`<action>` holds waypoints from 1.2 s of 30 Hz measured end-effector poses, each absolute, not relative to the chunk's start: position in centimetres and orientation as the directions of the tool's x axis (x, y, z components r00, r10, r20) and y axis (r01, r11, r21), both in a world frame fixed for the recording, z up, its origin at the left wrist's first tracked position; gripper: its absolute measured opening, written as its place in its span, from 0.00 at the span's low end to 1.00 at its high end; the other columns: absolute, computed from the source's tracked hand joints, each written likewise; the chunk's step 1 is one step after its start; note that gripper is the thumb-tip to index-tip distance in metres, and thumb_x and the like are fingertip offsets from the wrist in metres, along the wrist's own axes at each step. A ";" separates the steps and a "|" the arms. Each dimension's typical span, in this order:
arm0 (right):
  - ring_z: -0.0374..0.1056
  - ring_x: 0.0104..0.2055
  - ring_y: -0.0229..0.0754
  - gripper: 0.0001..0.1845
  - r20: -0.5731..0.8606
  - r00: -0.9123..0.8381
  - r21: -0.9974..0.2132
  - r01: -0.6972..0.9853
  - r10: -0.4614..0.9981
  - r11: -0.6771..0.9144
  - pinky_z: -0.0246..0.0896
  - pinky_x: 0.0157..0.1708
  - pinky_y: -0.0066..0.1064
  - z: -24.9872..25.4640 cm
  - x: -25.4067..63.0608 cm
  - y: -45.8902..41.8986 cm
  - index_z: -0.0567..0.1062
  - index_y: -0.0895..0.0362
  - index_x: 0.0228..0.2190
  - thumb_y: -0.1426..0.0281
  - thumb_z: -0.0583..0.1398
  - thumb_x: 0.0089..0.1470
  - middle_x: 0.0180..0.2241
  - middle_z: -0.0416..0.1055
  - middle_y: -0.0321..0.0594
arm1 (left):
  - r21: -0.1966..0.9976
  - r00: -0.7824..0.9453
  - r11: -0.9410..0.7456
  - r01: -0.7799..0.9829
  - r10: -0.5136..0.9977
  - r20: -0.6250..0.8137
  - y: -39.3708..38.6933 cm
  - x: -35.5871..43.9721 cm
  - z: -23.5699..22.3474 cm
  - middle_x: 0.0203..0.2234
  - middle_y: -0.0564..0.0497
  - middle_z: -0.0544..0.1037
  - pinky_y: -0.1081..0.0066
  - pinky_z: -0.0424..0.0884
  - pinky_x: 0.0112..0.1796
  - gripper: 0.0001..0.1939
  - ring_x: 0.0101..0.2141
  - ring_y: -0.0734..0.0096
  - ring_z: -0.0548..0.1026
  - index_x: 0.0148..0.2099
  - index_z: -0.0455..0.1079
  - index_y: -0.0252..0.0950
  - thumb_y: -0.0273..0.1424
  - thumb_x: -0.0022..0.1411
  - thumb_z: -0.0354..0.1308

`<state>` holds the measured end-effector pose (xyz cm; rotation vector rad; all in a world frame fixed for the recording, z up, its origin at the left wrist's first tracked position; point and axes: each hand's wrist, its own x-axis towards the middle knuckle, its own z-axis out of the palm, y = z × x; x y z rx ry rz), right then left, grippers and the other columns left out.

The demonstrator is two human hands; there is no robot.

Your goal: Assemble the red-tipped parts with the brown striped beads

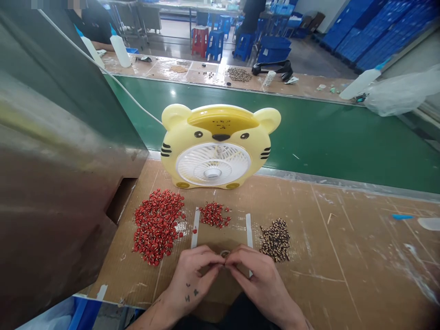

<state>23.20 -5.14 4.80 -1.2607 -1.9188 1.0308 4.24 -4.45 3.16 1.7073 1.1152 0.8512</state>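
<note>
My left hand (192, 279) and right hand (261, 284) pinch a small ring (225, 253) over cardboard (326, 256); red beads (157, 227) lie left, dark beads (275, 240) right, tiger fan (216, 146) ahead.

The left hand (192, 279) and right hand (261, 284) angle inward, wrists well apart, their fingers (215, 259) pinched together, tips meeting.
</note>
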 end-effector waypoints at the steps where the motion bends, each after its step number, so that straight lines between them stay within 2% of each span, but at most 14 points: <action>1: 0.71 0.31 0.39 0.06 0.063 -0.332 -0.851 0.474 0.941 0.224 0.65 0.33 0.27 4.7 23.4 -5.1 0.75 0.54 0.32 0.75 0.59 0.60 0.29 0.74 0.36 | 0.929 0.369 -0.197 0.314 0.927 0.072 -4.0 4.4 3.1 0.27 0.52 0.81 0.80 0.71 0.30 0.13 0.28 0.74 0.78 0.40 0.80 0.39 0.18 0.58 0.60; 3: 0.72 0.33 0.41 0.03 0.065 -0.268 -0.811 0.547 0.961 0.207 0.67 0.35 0.29 4.3 24.4 -4.9 0.75 0.54 0.35 0.73 0.60 0.60 0.31 0.75 0.37 | 0.913 0.373 -0.234 0.334 0.923 0.100 -2.8 4.6 3.0 0.30 0.51 0.82 0.78 0.73 0.32 0.13 0.29 0.73 0.79 0.42 0.79 0.38 0.19 0.59 0.59; 5: 0.73 0.38 0.44 0.05 0.099 -0.218 -0.728 0.649 0.971 0.220 0.69 0.39 0.34 3.9 26.0 -4.6 0.74 0.54 0.39 0.71 0.60 0.60 0.36 0.76 0.41 | 0.866 0.363 -0.310 0.392 0.917 0.164 -1.1 4.7 2.8 0.33 0.49 0.82 0.75 0.74 0.36 0.12 0.33 0.70 0.80 0.43 0.78 0.36 0.20 0.61 0.57; 8: 0.70 0.49 0.48 0.06 0.112 -0.257 -0.579 0.768 0.960 0.273 0.67 0.50 0.42 3.3 28.6 -4.2 0.73 0.55 0.37 0.73 0.55 0.63 0.43 0.75 0.45 | 0.726 0.376 -0.431 0.536 0.892 0.252 1.7 4.5 2.1 0.35 0.47 0.82 0.67 0.74 0.40 0.11 0.36 0.64 0.79 0.42 0.77 0.35 0.21 0.63 0.55; 10: 0.65 0.57 0.51 0.09 0.083 -0.327 -0.493 0.808 0.941 0.324 0.63 0.56 0.46 2.7 29.8 -4.2 0.72 0.55 0.33 0.75 0.53 0.64 0.47 0.75 0.46 | 0.651 0.407 -0.458 0.605 0.881 0.242 3.1 4.5 1.5 0.34 0.47 0.82 0.64 0.74 0.39 0.10 0.36 0.62 0.78 0.41 0.77 0.35 0.22 0.63 0.55; 13: 0.54 0.65 0.55 0.10 0.062 -0.390 -0.373 0.845 0.919 0.384 0.58 0.59 0.51 2.1 30.1 -4.3 0.71 0.56 0.32 0.76 0.52 0.63 0.53 0.72 0.47 | 0.623 0.415 -0.445 0.643 0.886 0.205 4.1 4.5 0.8 0.34 0.48 0.82 0.65 0.73 0.38 0.10 0.36 0.62 0.78 0.41 0.77 0.37 0.23 0.63 0.55; 17: 0.56 0.65 0.57 0.10 0.058 -0.442 -0.268 0.857 0.895 0.441 0.55 0.60 0.55 1.7 29.1 -4.3 0.74 0.58 0.35 0.77 0.53 0.62 0.54 0.72 0.49 | 0.609 0.406 -0.412 0.678 0.900 0.157 4.2 4.7 0.2 0.34 0.49 0.82 0.65 0.72 0.39 0.10 0.37 0.62 0.77 0.41 0.77 0.38 0.25 0.65 0.54; 21: 0.56 0.65 0.55 0.11 0.034 -0.443 -0.246 0.865 0.896 0.437 0.51 0.63 0.53 1.8 28.6 -4.5 0.75 0.59 0.39 0.76 0.52 0.62 0.56 0.71 0.52 | 0.586 0.410 -0.399 0.705 0.904 0.122 4.3 4.9 0.1 0.35 0.48 0.82 0.64 0.72 0.40 0.10 0.38 0.61 0.77 0.41 0.77 0.38 0.26 0.65 0.54; 28: 0.54 0.66 0.54 0.12 0.054 -0.357 -0.244 0.901 0.933 0.359 0.49 0.64 0.53 1.4 28.2 -5.4 0.74 0.59 0.39 0.77 0.51 0.61 0.60 0.65 0.51 | 0.615 0.349 -0.390 0.685 0.917 0.193 3.7 2.3 2.2 0.37 0.47 0.81 0.65 0.72 0.43 0.11 0.39 0.63 0.77 0.42 0.76 0.38 0.28 0.66 0.52; 36: 0.57 0.64 0.57 0.11 0.091 -0.370 -0.273 0.883 0.924 0.381 0.52 0.62 0.54 0.8 28.1 -5.6 0.74 0.62 0.40 0.76 0.52 0.61 0.60 0.64 0.56 | 0.450 0.351 -0.291 0.845 0.935 -0.055 0.9 -2.6 3.5 0.38 0.46 0.79 0.68 0.72 0.38 0.13 0.37 0.62 0.78 0.44 0.76 0.39 0.28 0.64 0.51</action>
